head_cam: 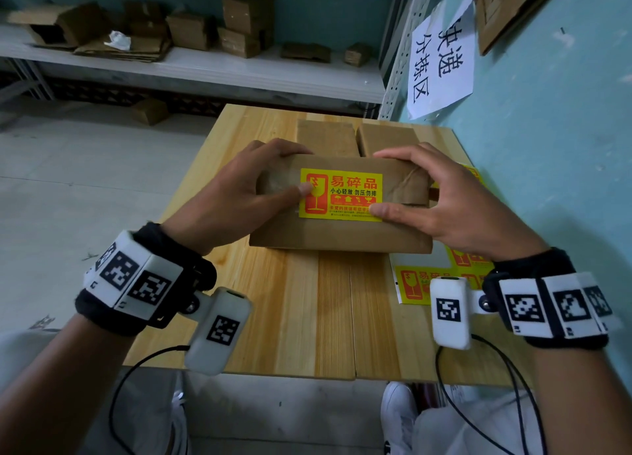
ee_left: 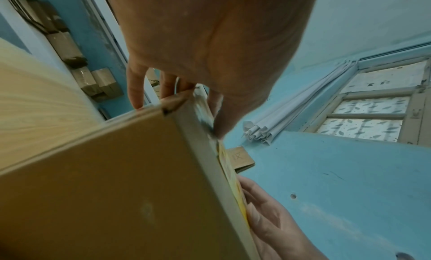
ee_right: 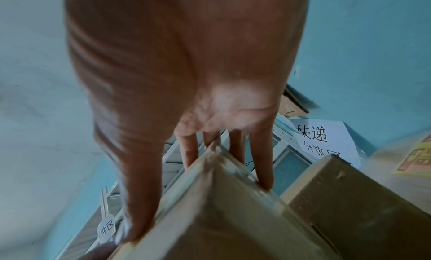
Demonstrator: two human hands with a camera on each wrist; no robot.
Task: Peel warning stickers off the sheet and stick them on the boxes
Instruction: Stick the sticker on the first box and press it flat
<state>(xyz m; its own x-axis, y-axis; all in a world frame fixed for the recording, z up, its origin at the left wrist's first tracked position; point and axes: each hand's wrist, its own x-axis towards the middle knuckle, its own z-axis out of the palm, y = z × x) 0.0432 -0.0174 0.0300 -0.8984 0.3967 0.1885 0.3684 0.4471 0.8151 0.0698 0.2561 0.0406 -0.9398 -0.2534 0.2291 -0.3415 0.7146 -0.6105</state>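
Wrist bands with black-and-white square marks are sitting closest to me, one on each arm. Past them I am seeing a light wooden table (head_cam: pixel 307 318) standing by a blue wall (head_cam: pixel 564 147), with a white paper sign (head_cam: pixel 441 61) hanging on the wall above the table. A white shelf (head_cam: pixel 205 68) is holding many small brown boxes behind the table.

I am looking at one brown box (head_cam: pixel 342 236) in the middle of the table, with one yellow sticker (head_cam: pixel 340 194) on its top. My left hand (head_cam: pixel 239 194) is gripping the left end of this box, fingers curling over the far edge and thumb pressing on the sticker's left side. My right hand (head_cam: pixel 455 201) is gripping the right end, thumb pressing the sticker's lower right corner.

Two more boxes (head_cam: pixel 355 138) are sitting side by side just behind this box. One sticker sheet (head_cam: pixel 417 283) is lying on the table to the right of the box, partly under my right wrist.
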